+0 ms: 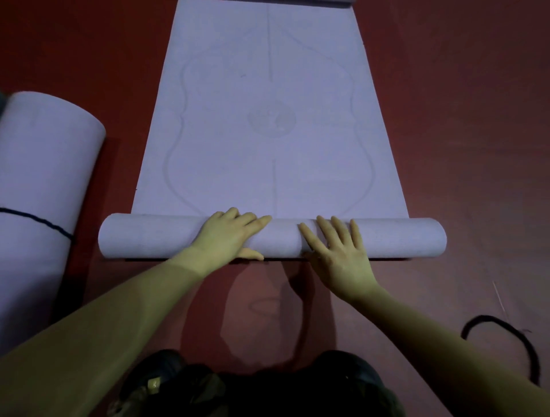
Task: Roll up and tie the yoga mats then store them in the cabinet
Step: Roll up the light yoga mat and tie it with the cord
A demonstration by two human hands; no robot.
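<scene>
A pale lilac yoga mat (268, 119) lies flat on the red floor and stretches away from me. Its near end is wound into a roll (154, 238) that runs left to right. My left hand (229, 235) lies on top of the roll, fingers straight, thumb on the near side. My right hand (336, 250) presses flat on the roll just to the right of it, fingers spread. At the far left lies another mat (38, 178), fully rolled, with a dark cord (44, 221) tied round it.
A loose dark cord (512, 336) lies looped on the red floor (461, 148) at the lower right. My knees in dark clothing (268, 387) are at the bottom edge. Another mat's edge (297, 2) shows at the top.
</scene>
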